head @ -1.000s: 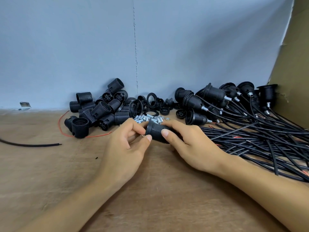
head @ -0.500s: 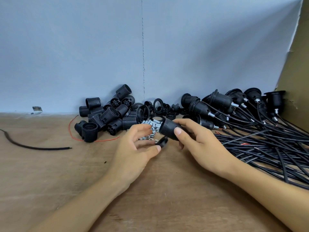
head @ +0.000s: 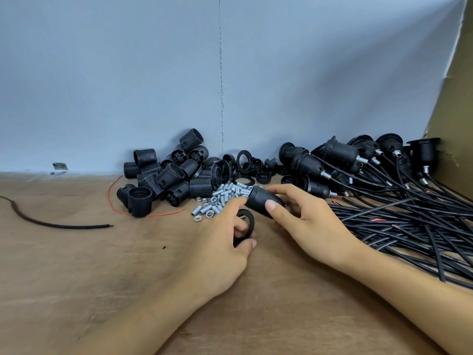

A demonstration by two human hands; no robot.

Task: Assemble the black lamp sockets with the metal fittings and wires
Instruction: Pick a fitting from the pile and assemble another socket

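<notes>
My right hand (head: 304, 224) grips a black ribbed lamp socket (head: 261, 201) just above the wooden table, its open end pointing left. My left hand (head: 222, 242) holds a black ring (head: 247, 222) between thumb and fingers, a little below and left of the socket. Behind the hands lies a heap of small metal threaded fittings and nuts (head: 220, 198). A pile of loose black socket shells (head: 169, 175) sits at the back left. Finished sockets with black wires (head: 384, 190) lie fanned out on the right.
Loose black rings (head: 245, 162) lie against the blue wall at the back. A short black cable piece (head: 51, 222) and a thin red wire (head: 112, 201) rest on the table (head: 76, 278) to the left. A cardboard panel (head: 455, 111) stands at the right.
The ring has come off the socket: my left hand drew it down and left, while my right hand kept the socket near the metal fittings.
</notes>
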